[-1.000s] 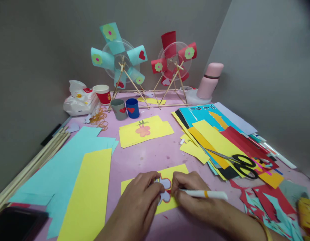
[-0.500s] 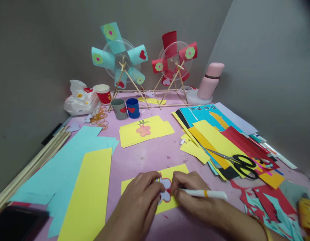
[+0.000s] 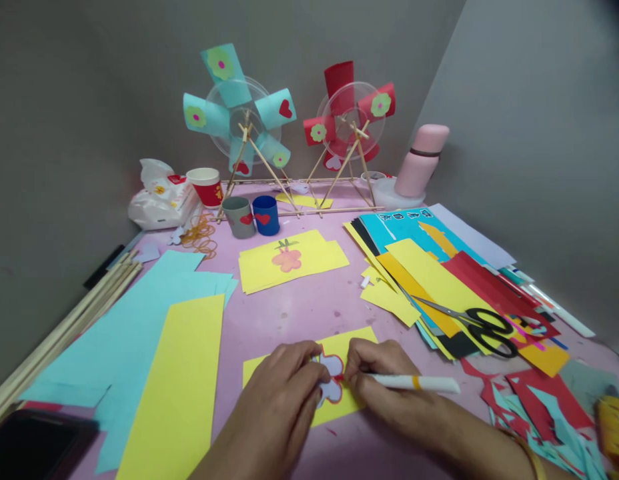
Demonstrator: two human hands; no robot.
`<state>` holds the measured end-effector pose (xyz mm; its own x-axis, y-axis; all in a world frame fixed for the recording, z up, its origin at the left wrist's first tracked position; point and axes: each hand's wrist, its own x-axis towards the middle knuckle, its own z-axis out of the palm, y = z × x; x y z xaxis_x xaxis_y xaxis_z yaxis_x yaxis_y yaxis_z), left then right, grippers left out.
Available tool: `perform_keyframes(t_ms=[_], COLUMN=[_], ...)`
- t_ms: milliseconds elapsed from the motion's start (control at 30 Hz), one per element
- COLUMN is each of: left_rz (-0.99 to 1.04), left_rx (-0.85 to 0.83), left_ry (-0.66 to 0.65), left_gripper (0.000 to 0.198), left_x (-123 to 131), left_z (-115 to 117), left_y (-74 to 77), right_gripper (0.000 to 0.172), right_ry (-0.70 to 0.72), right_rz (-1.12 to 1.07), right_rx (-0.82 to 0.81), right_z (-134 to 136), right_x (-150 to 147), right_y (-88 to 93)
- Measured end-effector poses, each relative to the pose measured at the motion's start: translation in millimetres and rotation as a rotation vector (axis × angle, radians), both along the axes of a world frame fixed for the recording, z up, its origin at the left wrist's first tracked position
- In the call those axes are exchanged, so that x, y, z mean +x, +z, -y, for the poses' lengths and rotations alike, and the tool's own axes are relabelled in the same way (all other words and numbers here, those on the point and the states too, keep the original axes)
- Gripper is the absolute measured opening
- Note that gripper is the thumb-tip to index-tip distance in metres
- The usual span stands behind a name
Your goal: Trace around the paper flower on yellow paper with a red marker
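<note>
Both hands are working low over a yellow card lying on a pinkish surface. Bent fingers of the left hand are pressing a white flower-shaped cutout onto the card; whether they are also pinching it, I cannot tell. Closed around a white marker, the right hand is resting over the card's right part, its fingers hiding the marker's tip. A red line is edging the cutout's visible petals.

Just left of the card, a long yellow sheet is overlapping light blue sheets. Beyond the card, a stack of yellow cards is showing a pink flower drawing. To the card's right, black-handled scissors are lying on piled coloured paper, and red and blue scraps are spreading nearer the person. Farther beyond the card, a grey tube and a blue tube, each bearing a red heart, are standing side by side. Farthest from the card, a light blue wheel model and a red one are standing on stick frames.
</note>
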<state>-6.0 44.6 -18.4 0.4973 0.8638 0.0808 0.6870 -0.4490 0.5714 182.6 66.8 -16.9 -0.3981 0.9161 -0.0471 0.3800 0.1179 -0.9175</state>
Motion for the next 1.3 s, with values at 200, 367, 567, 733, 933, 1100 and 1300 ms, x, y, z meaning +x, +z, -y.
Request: perform_keyframes(t_ms=[200, 367, 567, 733, 933, 1100, 1300], left_rz=[-0.001, 0.004, -0.002, -0.008, -0.005, 0.005, -0.009], left_rx=[0.001, -0.001, -0.010, -0.008, -0.022, -0.007, -0.004], left_ry=[-0.001, -0.005, -0.001, -0.006, -0.006, -0.010, -0.006], left_gripper=[0.019, 0.019, 0.019, 0.019, 0.019, 0.019, 0.022], left_x=[0.2, -0.3, 0.4, 0.0, -1.3, -0.5, -1.2], left_z=[0.8, 0.3, -1.8, -0.6, -0.1, -0.8, -0.5], left_y=[0.6, 0.1, -0.6, 1.1, -0.1, 0.2, 0.9], right_gripper=[0.013, 0.013, 0.014, 0.014, 0.013, 0.012, 0.013], right_ry=[0.022, 0.029, 0.017, 0.011, -0.006, -0.015, -0.026], right_rz=[0.036, 0.047, 0.082, 0.057, 0.086, 0.061, 0.047], right_rx=[0.016, 0.039, 0.049, 0.067, 0.031, 0.034, 0.033], right_z=[0.1, -0.3, 1.4, 0.7, 0.5, -0.5, -0.5], right_x=[0.6, -1.0, -0.6, -0.1, 0.2, 0.1, 0.6], right_y=[-1.7, -2.3, -3.9, -4.7, -0.7, -1.2, -2.1])
